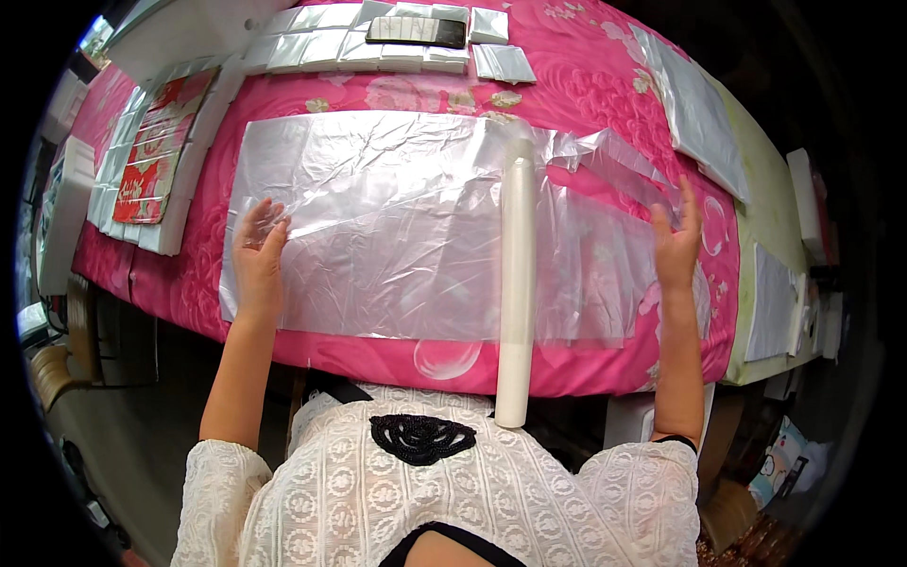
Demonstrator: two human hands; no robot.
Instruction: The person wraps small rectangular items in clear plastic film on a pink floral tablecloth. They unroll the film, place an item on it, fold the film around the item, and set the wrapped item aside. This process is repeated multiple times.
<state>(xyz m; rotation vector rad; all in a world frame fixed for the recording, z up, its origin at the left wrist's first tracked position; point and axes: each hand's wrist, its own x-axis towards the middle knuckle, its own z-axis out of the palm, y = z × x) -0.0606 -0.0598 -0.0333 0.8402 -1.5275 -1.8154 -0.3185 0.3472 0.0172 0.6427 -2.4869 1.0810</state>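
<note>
A large sheet of clear, crinkled plastic film point(378, 227) spreads flat over the pink table cover. On top of it lies a long pale roll point(517, 283), pointing toward me, its near end jutting past the table edge. My left hand point(260, 246) is over the film's left end, fingers loosely bent and thumb apart. At the right, my right hand point(677, 236) is raised with its fingers spread. A loose, lifted strip of film point(619, 156) runs up to these fingers; whether they touch it is unclear.
Flat folded plastic packets point(321, 47) line the far edge, with a phone point(416, 32) on them. More packets with a red printed bag point(161, 151) lie at the left. A stack of clear plastic point(694, 113) sits far right. The pink cloth point(378, 357) covers the table.
</note>
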